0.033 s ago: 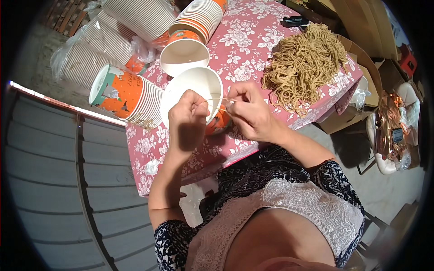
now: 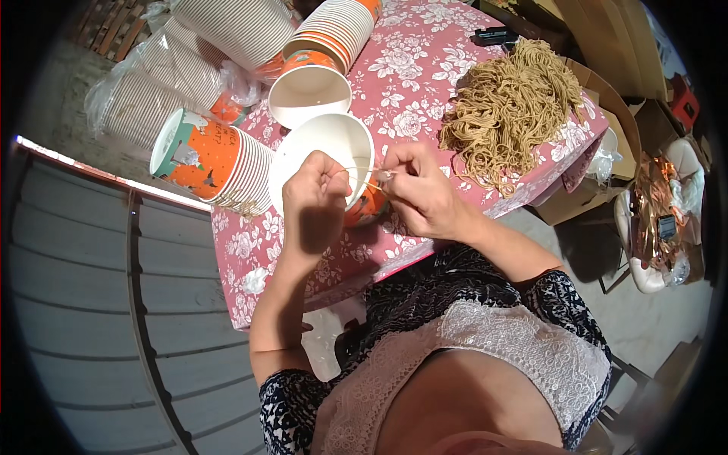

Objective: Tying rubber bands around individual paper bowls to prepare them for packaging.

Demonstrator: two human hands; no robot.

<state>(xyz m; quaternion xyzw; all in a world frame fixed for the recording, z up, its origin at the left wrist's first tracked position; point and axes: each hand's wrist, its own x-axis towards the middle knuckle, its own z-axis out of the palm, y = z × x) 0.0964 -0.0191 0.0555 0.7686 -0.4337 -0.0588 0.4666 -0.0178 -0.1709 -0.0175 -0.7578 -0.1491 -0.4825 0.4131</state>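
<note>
A thin tan cord (image 2: 359, 168) runs between my two hands. My left hand (image 2: 311, 189) is closed, with one end of the cord pinched between its thumb and fingers. Opposite it, my right hand (image 2: 421, 193) pinches the cord's other side at the fingertips. Both hands are over the rim of a white-lined paper bucket (image 2: 345, 140), whose orange printed side shows below them. The bucket's near left part is hidden by my left hand. Whether the cord is knotted is too small to tell.
A heap of tan cords (image 2: 512, 114) lies at the table's right. Nested orange buckets (image 2: 212, 159) lie at the left, with another bucket stack (image 2: 311, 87) behind. Plastic-wrapped stacks (image 2: 144, 98) stand farther left. The floral cloth (image 2: 402, 64) covers the table; cardboard boxes (image 2: 584, 182) are beyond its right edge.
My right hand's fingers have shifted very slightly on the cord. Everything else looks the same.
</note>
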